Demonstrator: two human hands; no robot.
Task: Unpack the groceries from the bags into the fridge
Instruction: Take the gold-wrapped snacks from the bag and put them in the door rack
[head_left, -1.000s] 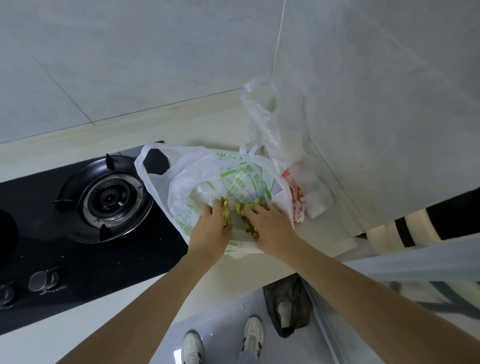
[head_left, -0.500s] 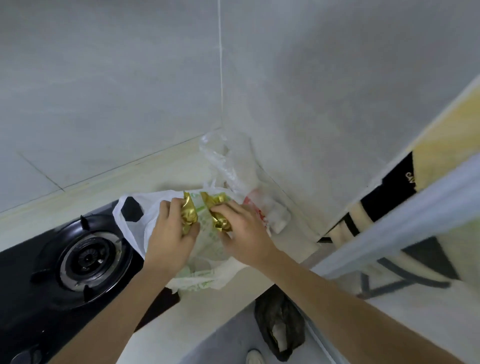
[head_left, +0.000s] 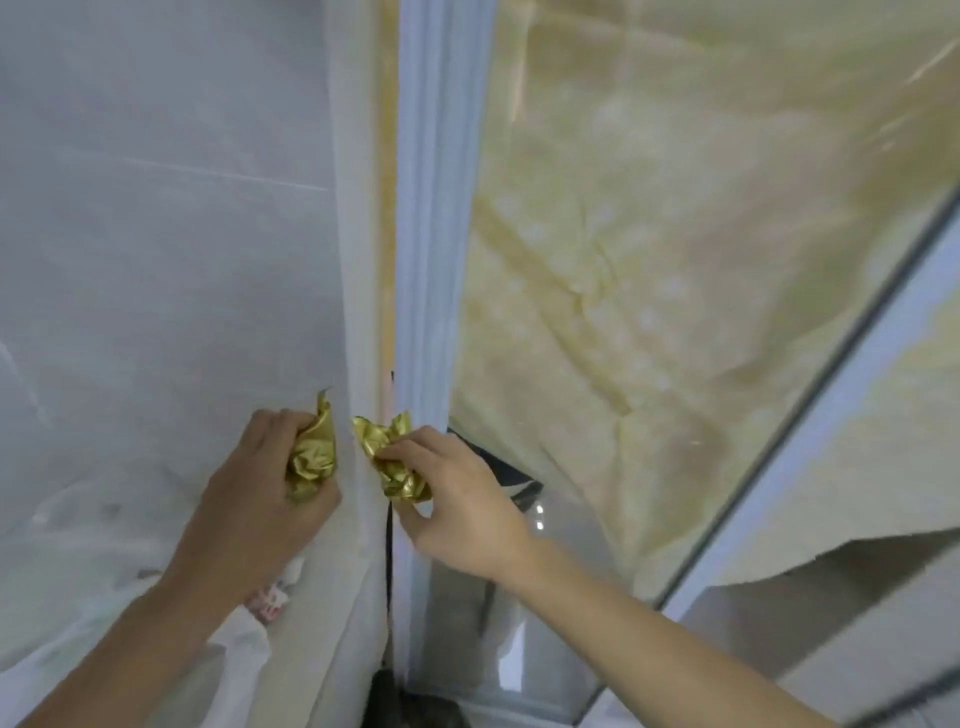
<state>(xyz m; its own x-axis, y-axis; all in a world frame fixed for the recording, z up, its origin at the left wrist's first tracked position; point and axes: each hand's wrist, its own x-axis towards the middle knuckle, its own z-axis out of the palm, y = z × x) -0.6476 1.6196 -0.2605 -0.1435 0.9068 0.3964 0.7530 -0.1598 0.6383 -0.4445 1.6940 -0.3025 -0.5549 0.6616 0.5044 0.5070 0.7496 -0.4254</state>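
Observation:
Each of my hands holds a small packet in crinkled gold foil. My left hand (head_left: 260, 499) grips one gold packet (head_left: 311, 457) in front of the grey tiled wall. A second gold packet (head_left: 392, 460) is pinched between the thumb and fingers of my right hand (head_left: 457, 509), in front of a white door frame. Below my left forearm, part of the white grocery bag (head_left: 244, 649) shows, with a red-printed bag (head_left: 267, 605) beside it. No fridge is in view.
A white door frame (head_left: 441, 208) runs vertically down the middle. Right of it is a glass panel with a yellowish patterned curtain (head_left: 675, 260) behind. The grey tiled wall (head_left: 156, 208) fills the left. A dark bag (head_left: 405, 706) sits low at the bottom edge.
My head has turned right, away from the stove and counter, toward the door frame. Both hands lifted the gold packets out of the white bag and carried them along.

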